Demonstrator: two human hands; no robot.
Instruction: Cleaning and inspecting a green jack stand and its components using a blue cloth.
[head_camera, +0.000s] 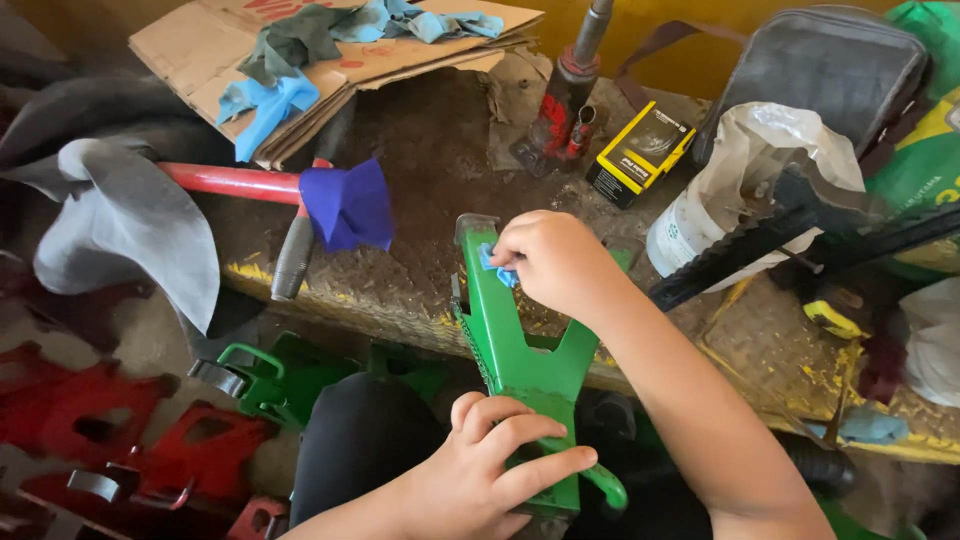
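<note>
Head view, looking down. Left hand (480, 475) wrapped around the lower end of a green metal bracket (520, 345), fingers closed over its face; the hooked green tip pokes out past the fingertips. The bracket runs up at a tilt, its top end resting against the grimy tabletop (440, 160) edge. Right hand (550, 262) pinched together on a small blue cloth scrap (492, 262), pressed against the bracket's upper part; most of the scrap is hidden under the fingers.

On the tabletop: a red bar (230, 182) with a dark blue rag (350, 208) draped over it, flattened cardboard (330, 55) carrying more rags, a yellow-and-black box (640, 152), a red jack (562, 105) cut off at the top edge.

Lower left: red metal parts (110, 430) and further green parts (275, 380), partly blurred. The dark shape under the bracket is hard to make out.
</note>
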